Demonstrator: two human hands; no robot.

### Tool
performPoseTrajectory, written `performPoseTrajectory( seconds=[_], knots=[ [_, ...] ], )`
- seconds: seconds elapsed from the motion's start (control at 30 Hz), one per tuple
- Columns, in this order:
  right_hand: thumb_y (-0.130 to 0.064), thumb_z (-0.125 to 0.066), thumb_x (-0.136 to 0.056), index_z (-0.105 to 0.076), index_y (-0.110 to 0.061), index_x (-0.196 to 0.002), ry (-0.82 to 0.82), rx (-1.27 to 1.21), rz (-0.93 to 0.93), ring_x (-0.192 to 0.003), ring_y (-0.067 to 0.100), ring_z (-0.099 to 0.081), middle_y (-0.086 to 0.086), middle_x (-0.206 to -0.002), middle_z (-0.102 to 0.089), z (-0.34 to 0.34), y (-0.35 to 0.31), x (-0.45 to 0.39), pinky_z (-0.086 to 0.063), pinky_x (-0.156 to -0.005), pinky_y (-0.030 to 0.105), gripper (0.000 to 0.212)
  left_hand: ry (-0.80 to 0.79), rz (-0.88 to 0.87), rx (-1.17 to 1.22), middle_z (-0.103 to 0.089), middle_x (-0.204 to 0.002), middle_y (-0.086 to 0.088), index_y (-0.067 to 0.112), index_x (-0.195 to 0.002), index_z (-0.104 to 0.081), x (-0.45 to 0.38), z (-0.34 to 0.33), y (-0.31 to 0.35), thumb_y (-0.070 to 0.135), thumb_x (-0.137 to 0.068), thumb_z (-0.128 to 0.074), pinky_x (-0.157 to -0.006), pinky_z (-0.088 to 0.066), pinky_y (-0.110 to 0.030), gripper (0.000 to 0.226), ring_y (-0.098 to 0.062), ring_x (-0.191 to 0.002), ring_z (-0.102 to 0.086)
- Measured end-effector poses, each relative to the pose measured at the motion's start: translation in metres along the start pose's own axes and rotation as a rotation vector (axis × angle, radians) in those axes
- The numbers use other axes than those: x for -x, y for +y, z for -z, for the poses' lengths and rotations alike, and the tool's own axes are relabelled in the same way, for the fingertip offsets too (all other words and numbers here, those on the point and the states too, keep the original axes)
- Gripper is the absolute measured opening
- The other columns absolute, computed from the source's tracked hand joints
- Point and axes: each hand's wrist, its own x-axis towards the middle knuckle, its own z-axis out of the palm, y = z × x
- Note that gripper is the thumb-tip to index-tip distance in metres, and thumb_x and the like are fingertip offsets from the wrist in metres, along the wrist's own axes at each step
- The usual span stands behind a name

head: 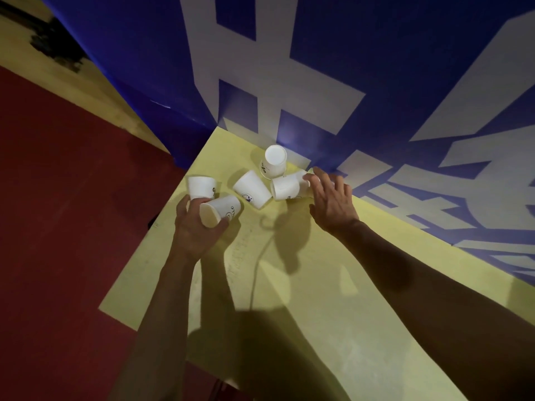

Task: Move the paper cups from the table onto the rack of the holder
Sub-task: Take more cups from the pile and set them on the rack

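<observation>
Five white paper cups sit clustered at the far end of the yellow table (333, 285), close to the blue wall (405, 68) with its large white lettering.

The left hand (197, 227) grips the near-left cup (223, 209), fingers and thumb curled round its body; this cup is tipped on its side with its open mouth toward the camera. Just behind it, touching or nearly touching, the far-left cup (201, 187) stands near the table's left edge.

The right hand (330, 198) rests on the right cup (289, 185), which lies on its side; the fingers curve over its far end, and a firm grip cannot be told from a mere touch.

Between the two hands, the middle cup (252, 190) lies tilted on its side, printed logo facing up, its end just beside the right cup. Behind these, the back cup (274, 161) stands upside down near the wall, flat base up.

Left of the table lies a dark red floor (58, 198). Shadows of both arms fall across the tabletop.
</observation>
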Motion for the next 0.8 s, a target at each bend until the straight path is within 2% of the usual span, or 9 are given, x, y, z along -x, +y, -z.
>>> performPoseTrajectory(
  seconds=[0.07, 0.13, 0.23, 0.4, 0.63, 0.73, 0.8],
  knots=[
    [-0.024, -0.054, -0.101, -0.038, -0.017, -0.153, -0.005, -0.017, -0.009, -0.135, 0.036, -0.039, 0.009, -0.162, -0.032, 0.000, 0.001, 0.001, -0.039, -0.108, 0.048, 0.054, 0.011, -0.069, -0.021, -0.046, -0.143, -0.016, 0.007, -0.125, -0.060, 0.007, -0.007, 0.003, 0.026, -0.073, -0.090, -0.106, -0.042, -0.030, 0.063, -0.024, -0.134, -0.041],
    [-0.028, -0.054, -0.102, -0.035, -0.015, -0.154, -0.016, -0.032, -0.022, -0.134, 0.036, -0.040, 0.011, -0.158, -0.036, -0.002, 0.003, 0.002, -0.040, -0.109, 0.049, 0.057, -0.007, -0.098, -0.032, -0.048, -0.142, -0.018, 0.003, -0.125, -0.060, 0.014, -0.015, 0.007, 0.026, -0.072, -0.091, -0.107, -0.042, -0.031, 0.065, -0.026, -0.136, -0.041],
    [-0.038, -0.057, -0.101, -0.030, -0.017, -0.157, -0.048, -0.048, -0.043, -0.131, 0.034, -0.042, 0.013, -0.151, -0.040, -0.004, 0.005, 0.003, -0.043, -0.107, 0.048, 0.065, -0.024, -0.096, -0.018, -0.052, -0.141, -0.016, 0.004, -0.126, -0.061, 0.023, -0.024, 0.013, 0.029, -0.073, -0.090, -0.107, -0.045, -0.034, 0.066, -0.024, -0.139, -0.039],
    [-0.040, -0.072, -0.092, -0.032, -0.019, -0.151, -0.129, -0.112, -0.098, -0.121, 0.034, -0.051, 0.015, -0.143, -0.041, -0.009, 0.010, 0.011, -0.055, -0.096, 0.048, 0.074, -0.032, -0.064, 0.021, -0.048, -0.144, -0.012, 0.009, -0.128, -0.060, 0.035, -0.031, 0.021, 0.030, -0.072, -0.090, -0.106, -0.045, -0.031, 0.067, -0.016, -0.136, -0.038],
    [-0.045, -0.076, -0.088, -0.037, -0.017, -0.139, -0.075, -0.172, -0.209, -0.110, 0.033, -0.059, 0.013, -0.131, -0.053, -0.006, 0.015, 0.034, -0.058, -0.088, 0.046, 0.071, -0.061, -0.019, 0.017, -0.038, -0.147, -0.012, 0.008, -0.132, -0.058, 0.043, -0.024, 0.034, 0.025, -0.072, -0.090, -0.107, -0.045, -0.036, 0.070, -0.024, -0.136, -0.044],
    [-0.046, -0.079, -0.084, -0.034, -0.016, -0.145, -0.050, -0.204, -0.236, -0.110, 0.034, -0.059, 0.013, -0.134, -0.052, -0.001, 0.015, 0.050, -0.058, -0.081, 0.047, 0.081, -0.083, -0.023, 0.021, -0.035, -0.147, -0.010, 0.011, -0.134, -0.058, 0.051, -0.020, 0.038, 0.024, -0.073, -0.090, -0.107, -0.046, -0.040, 0.070, -0.026, -0.134, -0.046],
    [-0.043, -0.080, -0.083, -0.030, -0.017, -0.151, -0.034, -0.225, -0.244, -0.112, 0.035, -0.059, 0.014, -0.138, -0.049, 0.003, 0.013, 0.063, -0.059, -0.078, 0.049, 0.088, -0.092, -0.034, 0.027, -0.036, -0.147, -0.010, 0.012, -0.133, -0.058, 0.057, -0.017, 0.041, 0.024, -0.073, -0.090, -0.108, -0.045, -0.037, 0.069, -0.023, -0.135, -0.043]
  ],
)
